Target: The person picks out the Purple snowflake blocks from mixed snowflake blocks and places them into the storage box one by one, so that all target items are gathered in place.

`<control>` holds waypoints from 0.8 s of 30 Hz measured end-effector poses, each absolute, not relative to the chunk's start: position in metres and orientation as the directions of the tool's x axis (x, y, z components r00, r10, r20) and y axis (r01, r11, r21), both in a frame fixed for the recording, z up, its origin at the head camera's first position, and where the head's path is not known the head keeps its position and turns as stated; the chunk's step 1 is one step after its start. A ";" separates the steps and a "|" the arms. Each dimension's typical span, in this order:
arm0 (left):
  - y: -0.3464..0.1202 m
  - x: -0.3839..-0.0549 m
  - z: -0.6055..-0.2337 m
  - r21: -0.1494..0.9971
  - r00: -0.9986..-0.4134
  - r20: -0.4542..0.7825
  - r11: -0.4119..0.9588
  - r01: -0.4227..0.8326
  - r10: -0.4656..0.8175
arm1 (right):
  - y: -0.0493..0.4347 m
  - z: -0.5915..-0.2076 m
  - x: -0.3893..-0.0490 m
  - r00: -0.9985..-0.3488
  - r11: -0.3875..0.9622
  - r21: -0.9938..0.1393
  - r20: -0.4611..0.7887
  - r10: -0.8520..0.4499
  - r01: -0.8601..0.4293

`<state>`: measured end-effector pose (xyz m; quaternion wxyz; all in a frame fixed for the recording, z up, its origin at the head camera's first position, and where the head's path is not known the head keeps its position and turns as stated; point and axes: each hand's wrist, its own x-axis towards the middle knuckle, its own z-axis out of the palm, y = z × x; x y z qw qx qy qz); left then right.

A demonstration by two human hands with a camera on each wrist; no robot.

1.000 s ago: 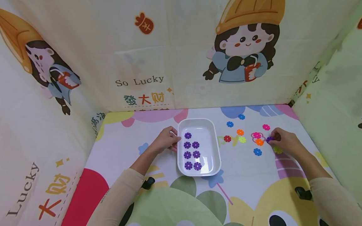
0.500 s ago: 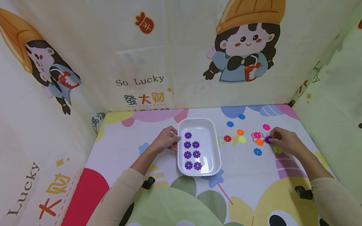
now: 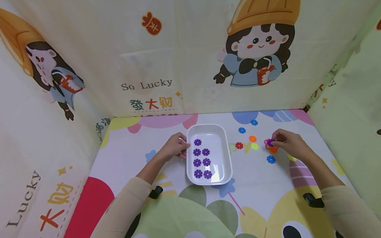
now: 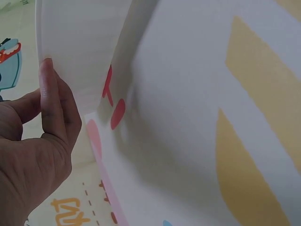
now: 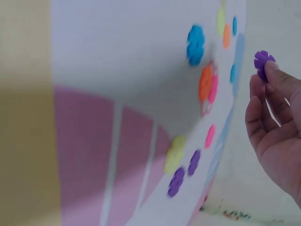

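Note:
A white rectangular tray (image 3: 219, 148) stands mid-table, with several purple flower-shaped discs (image 3: 197, 152) lying in its left half. My left hand (image 3: 175, 146) holds the tray's left rim; its fingers also show against the outer wall in the left wrist view. Raised above the scattered pieces, my right hand (image 3: 290, 142) pinches a purple flower-shaped disc (image 5: 264, 60) between thumb and fingers. Under that hand in the head view are an orange disc (image 3: 272, 150) and a mostly covered pink one. Two more purple discs (image 5: 176, 181) lie on the table in the right wrist view, hidden behind the hand in the head view.
Right of the tray lie blue (image 3: 271, 159), red (image 3: 239, 145), lime (image 3: 254, 146) and orange discs (image 3: 252, 138). Two more blue discs (image 3: 242, 130) lie farther back. A printed cloth (image 3: 190, 66) walls the table's back and sides.
My right hand has lifted the purple disc and moved left, over the pink and orange discs. My left hand and the tray have stayed in place.

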<state>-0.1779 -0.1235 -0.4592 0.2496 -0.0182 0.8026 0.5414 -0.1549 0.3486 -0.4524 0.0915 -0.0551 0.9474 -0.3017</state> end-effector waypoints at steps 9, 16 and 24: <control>-0.124 -0.179 -0.461 0.859 -0.873 -0.423 0.412 -0.303 0.241 | 0.315 -0.446 -0.157 -0.961 0.761 -0.631 -0.088 -0.262 -0.150; -0.124 -0.180 -0.461 0.865 -0.873 -0.421 0.398 -0.305 0.247 | 0.287 -0.435 -0.157 -0.939 0.718 -0.658 -0.051 -0.341 -0.225; -0.124 -0.180 -0.460 0.864 -0.872 -0.423 0.399 -0.306 0.246 | 0.253 -0.427 -0.153 -0.907 0.681 -0.678 -0.048 -0.418 -0.277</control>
